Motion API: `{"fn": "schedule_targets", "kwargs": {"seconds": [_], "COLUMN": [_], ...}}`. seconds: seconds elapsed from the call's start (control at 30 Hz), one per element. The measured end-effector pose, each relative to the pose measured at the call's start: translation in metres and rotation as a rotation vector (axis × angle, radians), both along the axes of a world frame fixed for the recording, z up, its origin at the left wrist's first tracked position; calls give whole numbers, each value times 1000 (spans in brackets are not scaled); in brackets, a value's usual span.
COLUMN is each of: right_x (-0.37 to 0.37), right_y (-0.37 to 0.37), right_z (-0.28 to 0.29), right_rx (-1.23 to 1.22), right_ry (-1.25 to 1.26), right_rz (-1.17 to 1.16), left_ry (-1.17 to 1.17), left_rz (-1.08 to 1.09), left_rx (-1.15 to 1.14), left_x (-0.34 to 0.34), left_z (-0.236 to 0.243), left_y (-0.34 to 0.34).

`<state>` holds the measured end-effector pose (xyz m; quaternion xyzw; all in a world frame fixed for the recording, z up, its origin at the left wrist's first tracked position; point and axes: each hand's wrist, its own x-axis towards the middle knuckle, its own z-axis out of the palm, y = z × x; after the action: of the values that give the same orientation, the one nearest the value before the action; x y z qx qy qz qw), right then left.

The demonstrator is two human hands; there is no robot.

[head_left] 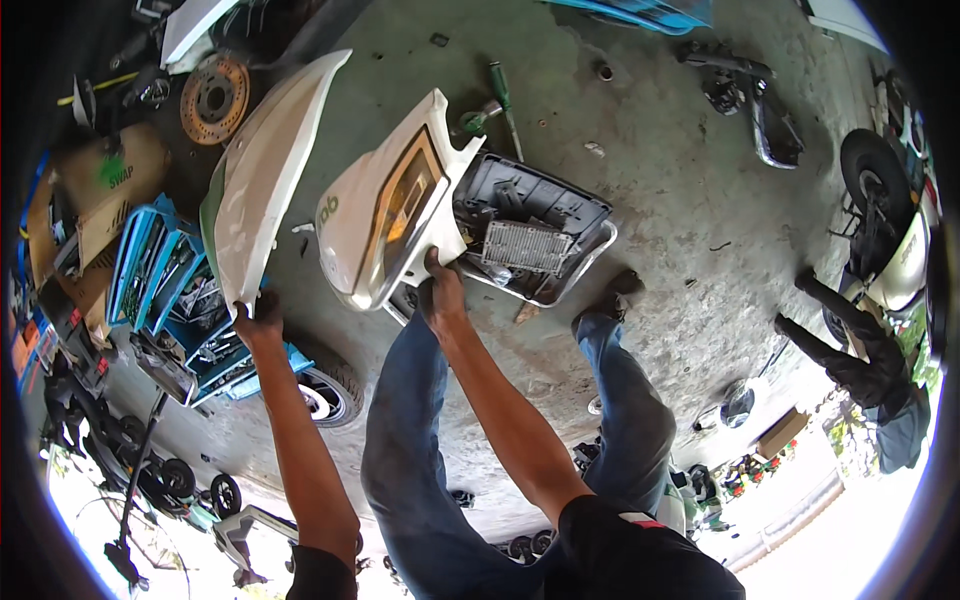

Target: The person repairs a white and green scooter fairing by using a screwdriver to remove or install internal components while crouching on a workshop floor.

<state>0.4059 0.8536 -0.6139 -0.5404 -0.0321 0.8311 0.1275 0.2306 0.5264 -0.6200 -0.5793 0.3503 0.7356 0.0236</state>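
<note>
My left hand [258, 325] grips the lower end of a long, curved white body panel [275, 160], which stretches away from me on the left. My right hand [443, 290] is closed on the near edge of a white fairing piece [385, 190] with an amber lens [408, 205] framed in it. Just right of the fairing a black and silver tray [540, 205] lies on the floor with a finned metal part [525, 245] and small pieces inside. A green-handled tool [500, 90] lies beyond the fairing.
Blue toolboxes [150, 250], cardboard [110, 175], a rusty brake disc [215, 100] and a wheel [340, 390] crowd the left. A bent tube assembly [760, 120] lies at upper right. At far right another person [870, 370] stands beside a scooter [890, 260].
</note>
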Motion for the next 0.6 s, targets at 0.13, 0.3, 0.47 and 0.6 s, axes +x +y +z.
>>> {"fn": "schedule_targets", "kwargs": {"seconds": [0.13, 0.3, 0.47, 0.6], "right_x": [84, 181, 346, 453], "right_y": [87, 193, 308, 353], "right_z": [53, 127, 215, 280], "right_rx": [44, 118, 243, 277], "right_ry": [-89, -4, -114, -388], "right_rz": [-70, -279, -490, -660], "left_ry": [55, 105, 79, 37], "left_rz": [-236, -456, -527, -1620], "left_rx": [37, 17, -44, -178], "left_x": [16, -13, 47, 162], "left_z": [-13, 28, 79, 164], "left_y": [54, 68, 236, 419]}}
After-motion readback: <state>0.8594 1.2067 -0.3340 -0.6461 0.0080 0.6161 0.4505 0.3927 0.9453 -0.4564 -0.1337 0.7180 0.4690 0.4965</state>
